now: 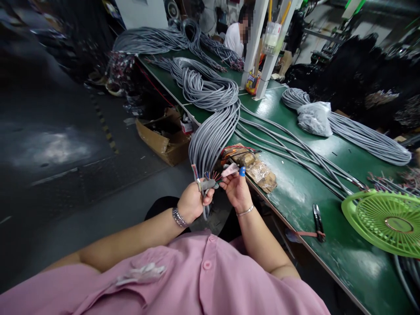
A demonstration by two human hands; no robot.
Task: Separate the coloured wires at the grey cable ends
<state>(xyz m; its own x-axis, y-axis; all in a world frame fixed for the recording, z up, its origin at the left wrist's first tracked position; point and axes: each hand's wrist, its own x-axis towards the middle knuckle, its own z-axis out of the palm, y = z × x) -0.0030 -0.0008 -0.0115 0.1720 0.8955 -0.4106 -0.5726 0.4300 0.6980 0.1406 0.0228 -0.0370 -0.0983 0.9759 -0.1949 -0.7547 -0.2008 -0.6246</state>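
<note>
My left hand (192, 202) is closed around a grey cable end (207, 184), where the outer sheath stops and several thin coloured wires (215, 176) fan out. My right hand (238, 190) is at the wire tips, its fingers pinched on the coloured wires; the exact contact is too small to see. A blue finger cot (242, 171) covers one of its fingertips, and a pale pinkish wrap (230, 169) shows at another. Just beyond both hands, a thick bundle of grey cables (213, 138) hangs over the table edge.
On the green table (288, 192) lie a taped cardboard piece (262, 173), snips (317, 221), a green fan (390, 221), a plastic bag (315, 118) and more cable coils (367, 135). A cardboard box (164, 135) stands on the floor at left. A person (234, 37) sits beyond the white posts.
</note>
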